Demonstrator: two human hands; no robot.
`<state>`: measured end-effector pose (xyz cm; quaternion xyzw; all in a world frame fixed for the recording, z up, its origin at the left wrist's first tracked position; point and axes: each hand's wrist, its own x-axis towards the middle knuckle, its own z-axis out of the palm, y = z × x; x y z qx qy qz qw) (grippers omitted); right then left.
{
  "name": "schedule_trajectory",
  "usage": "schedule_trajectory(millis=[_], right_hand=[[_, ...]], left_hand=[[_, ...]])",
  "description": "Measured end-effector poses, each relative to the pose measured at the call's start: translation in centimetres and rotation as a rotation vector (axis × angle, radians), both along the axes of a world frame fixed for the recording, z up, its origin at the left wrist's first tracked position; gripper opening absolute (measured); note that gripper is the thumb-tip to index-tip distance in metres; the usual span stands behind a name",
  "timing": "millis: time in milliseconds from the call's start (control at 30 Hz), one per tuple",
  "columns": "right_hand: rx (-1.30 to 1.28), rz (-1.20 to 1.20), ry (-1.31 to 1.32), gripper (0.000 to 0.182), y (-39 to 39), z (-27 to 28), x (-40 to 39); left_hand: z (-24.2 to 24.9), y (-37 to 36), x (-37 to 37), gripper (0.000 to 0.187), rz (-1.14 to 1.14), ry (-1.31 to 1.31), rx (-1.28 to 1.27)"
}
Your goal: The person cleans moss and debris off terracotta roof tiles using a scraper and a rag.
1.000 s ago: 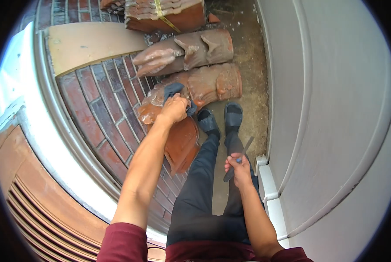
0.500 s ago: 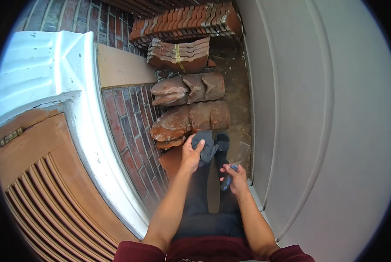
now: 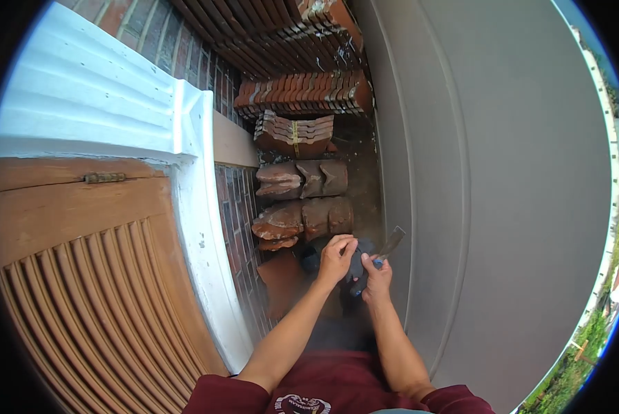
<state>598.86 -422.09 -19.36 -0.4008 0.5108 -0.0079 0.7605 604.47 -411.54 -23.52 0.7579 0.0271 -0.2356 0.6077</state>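
My right hand [image 3: 378,279] is closed around the blue and dark handle of a scraper [image 3: 394,241]. Its flat metal blade points up and to the right, near the grey wall. Just to the left, my left hand [image 3: 337,261] is closed, fingers bunched together, on a dark grey cloth [image 3: 355,266] that is mostly hidden behind both hands. The two hands are close together over my legs and feet, in front of the curved ridge tiles.
Beyond my hands lie two rows of curved clay ridge tiles [image 3: 326,215] and stacked roof tiles [image 3: 302,94]. A smooth grey wall [image 3: 516,193] rises on the right. At left are a white door frame [image 3: 202,241], a louvred wooden door [image 3: 102,297] and brickwork.
My hands have come together, the left moving right with the cloth. The scraper has turned so its blade shows clearly. The view has shifted, showing more of the door and tile stacks.
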Motion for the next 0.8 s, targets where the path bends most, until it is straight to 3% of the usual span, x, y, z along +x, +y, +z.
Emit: schedule_trajectory(millis=[67,133,167,300,400,433,533,633,700,800], right_hand=[[0.034,0.056,-0.055,0.022,-1.0,1.3,0.7],[0.138,0.087,-0.134,0.02,-2.1,2.7,1.8],[0.182,-0.039,-0.189,0.018,-1.9,3.0,2.9],[0.351,0.384,-0.279,0.018,-6.2,6.1,4.9],[0.322,0.592,-0.156,0.018,-7.9,8.4,8.2],[0.345,0.643,-0.133,0.017,-8.3,8.9,9.3],[0.36,0.772,-0.112,0.017,-9.2,9.8,12.2],[0.275,0.822,-0.119,0.016,-9.7,10.8,14.4],[0.209,0.877,-0.155,0.016,-10.7,11.6,15.8],[0.122,0.863,-0.145,0.019,-11.6,13.4,16.7]], left_hand=[[3.3,0.4,1.2,0.044,-0.12,0.015,-0.078],[5.6,0.1,1.2,0.058,-0.166,-0.135,-0.137],[6.4,-0.2,1.2,0.065,-0.197,-0.266,-0.06],[10.0,-0.8,3.3,0.054,-0.007,0.09,-0.142],[7.9,-0.9,3.7,0.053,-0.005,0.04,0.225],[11.0,-1.4,4.8,0.054,0.033,0.068,0.203],[12.7,-2.0,6.1,0.052,0.028,0.198,0.32],[12.7,-3.1,7.1,0.049,0.154,0.061,0.179],[13.6,-4.4,7.7,0.046,0.316,0.172,-0.127],[14.0,-4.1,9.0,0.042,0.275,0.004,-0.075]])
